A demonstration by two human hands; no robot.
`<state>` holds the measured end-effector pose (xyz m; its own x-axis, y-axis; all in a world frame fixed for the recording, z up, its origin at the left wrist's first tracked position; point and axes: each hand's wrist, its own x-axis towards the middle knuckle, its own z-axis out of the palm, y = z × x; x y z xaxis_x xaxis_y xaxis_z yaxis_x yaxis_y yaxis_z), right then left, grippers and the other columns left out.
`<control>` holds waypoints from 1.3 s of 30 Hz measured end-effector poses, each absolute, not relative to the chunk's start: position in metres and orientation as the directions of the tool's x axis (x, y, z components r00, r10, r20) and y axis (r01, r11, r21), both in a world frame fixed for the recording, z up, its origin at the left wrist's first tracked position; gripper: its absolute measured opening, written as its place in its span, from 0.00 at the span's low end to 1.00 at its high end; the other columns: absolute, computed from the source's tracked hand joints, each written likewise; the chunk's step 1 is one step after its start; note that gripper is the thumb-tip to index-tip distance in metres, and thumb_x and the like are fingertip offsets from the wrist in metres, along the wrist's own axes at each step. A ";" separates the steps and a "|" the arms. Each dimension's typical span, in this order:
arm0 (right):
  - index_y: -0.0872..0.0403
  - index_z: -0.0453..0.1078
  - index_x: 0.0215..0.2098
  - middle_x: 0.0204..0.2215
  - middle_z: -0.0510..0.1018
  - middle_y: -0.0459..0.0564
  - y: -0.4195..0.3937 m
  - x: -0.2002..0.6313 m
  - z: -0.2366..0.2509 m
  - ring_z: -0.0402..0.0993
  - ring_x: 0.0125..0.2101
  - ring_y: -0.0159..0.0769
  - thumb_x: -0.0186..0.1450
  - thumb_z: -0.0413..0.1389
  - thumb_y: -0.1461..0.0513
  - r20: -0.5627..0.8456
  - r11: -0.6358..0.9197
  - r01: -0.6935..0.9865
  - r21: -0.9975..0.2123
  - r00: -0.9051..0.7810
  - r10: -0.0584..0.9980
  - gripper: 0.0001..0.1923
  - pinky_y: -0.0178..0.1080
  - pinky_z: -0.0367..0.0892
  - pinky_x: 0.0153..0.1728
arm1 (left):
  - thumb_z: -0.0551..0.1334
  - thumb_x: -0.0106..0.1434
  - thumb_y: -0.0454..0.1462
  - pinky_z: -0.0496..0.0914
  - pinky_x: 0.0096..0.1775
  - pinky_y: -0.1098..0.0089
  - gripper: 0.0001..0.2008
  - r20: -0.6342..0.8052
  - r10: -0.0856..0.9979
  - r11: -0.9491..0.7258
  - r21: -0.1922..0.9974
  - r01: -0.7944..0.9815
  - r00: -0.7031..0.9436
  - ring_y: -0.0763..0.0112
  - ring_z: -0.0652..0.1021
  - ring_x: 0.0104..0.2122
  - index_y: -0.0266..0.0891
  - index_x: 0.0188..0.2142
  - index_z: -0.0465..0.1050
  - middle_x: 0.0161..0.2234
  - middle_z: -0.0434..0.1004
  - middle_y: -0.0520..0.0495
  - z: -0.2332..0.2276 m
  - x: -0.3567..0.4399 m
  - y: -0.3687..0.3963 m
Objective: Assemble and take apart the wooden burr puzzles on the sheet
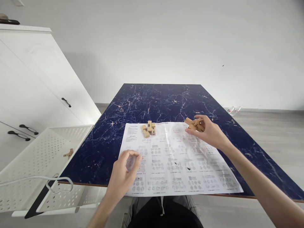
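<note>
My right hand [207,131] grips a cluster of interlocked wooden puzzle pieces [193,125] above the sheet's upper right edge. Its fingers hide part of the cluster. My left hand [124,169] hovers over the lower left of the sheet, index finger and thumb curled together in a loop, and nothing shows between them. A printed instruction sheet [163,152], creased, with rows of small diagrams, lies across the near part of the table. Near its top left stands a second assembly of notched wooden blocks [149,129], apart from both hands; one block bears dark marks.
The blue marble-patterned table [156,101] reaches back toward a white wall. At left are a white cabinet [42,79] with black handles and a perforated white rack [47,142] holding a small wooden piece [68,153]. A white cable [35,180] loops beside the table's near left corner.
</note>
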<state>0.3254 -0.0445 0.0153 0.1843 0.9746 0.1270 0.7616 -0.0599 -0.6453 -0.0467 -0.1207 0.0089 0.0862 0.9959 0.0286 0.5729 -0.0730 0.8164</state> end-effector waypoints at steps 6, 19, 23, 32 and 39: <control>0.53 0.64 0.68 0.58 0.81 0.65 -0.012 0.359 0.002 0.80 0.56 0.63 0.60 0.64 0.33 -0.043 -0.202 0.622 -0.757 0.262 0.964 0.50 0.55 0.80 0.50 | 0.60 0.72 0.50 0.75 0.37 0.64 0.14 0.063 0.985 -0.156 0.740 0.654 0.163 0.51 0.79 0.52 0.45 0.43 0.77 0.49 0.81 0.43 0.010 -0.048 -0.105; 0.50 0.67 0.66 0.70 0.67 0.65 -0.001 0.281 0.019 0.70 0.66 0.61 0.75 0.54 0.42 0.517 0.303 0.689 -0.659 0.122 0.847 0.30 0.64 0.71 0.61 | 0.70 0.64 0.54 0.67 0.64 0.43 0.36 0.265 0.909 -0.417 0.563 0.714 0.322 0.42 0.69 0.66 0.42 0.63 0.60 0.65 0.67 0.33 0.007 -0.035 -0.010; 0.48 0.63 0.69 0.71 0.66 0.62 0.012 0.244 0.004 0.63 0.71 0.56 0.77 0.54 0.46 0.501 0.537 0.592 -0.601 -0.244 0.830 0.28 0.61 0.65 0.68 | 0.74 0.57 0.59 0.62 0.68 0.39 0.53 0.123 0.867 -0.467 0.539 0.701 0.483 0.36 0.60 0.72 0.44 0.71 0.50 0.73 0.54 0.29 -0.001 -0.028 0.024; 0.46 0.56 0.73 0.70 0.67 0.61 0.010 0.224 -0.029 0.64 0.70 0.55 0.72 0.63 0.53 0.416 0.628 0.518 -0.580 -0.475 0.776 0.36 0.61 0.64 0.68 | 0.70 0.68 0.53 0.67 0.64 0.46 0.40 0.146 0.799 -0.550 0.571 0.610 0.583 0.45 0.70 0.67 0.48 0.71 0.55 0.66 0.70 0.37 -0.003 -0.037 0.033; 0.47 0.66 0.62 0.54 0.79 0.58 0.000 0.215 -0.021 0.76 0.54 0.54 0.72 0.65 0.55 0.409 0.582 0.545 -0.603 -0.416 0.812 0.24 0.56 0.75 0.53 | 0.71 0.65 0.56 0.70 0.59 0.48 0.36 0.227 0.787 -0.603 0.475 0.641 0.573 0.44 0.72 0.61 0.46 0.65 0.64 0.61 0.70 0.37 0.005 -0.039 0.033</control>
<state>0.2153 0.0005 -0.0209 -0.4160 0.8124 0.4086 0.5446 0.5824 -0.6035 -0.0389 0.0333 0.0053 0.5731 0.7875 0.2268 0.6408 -0.6032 0.4750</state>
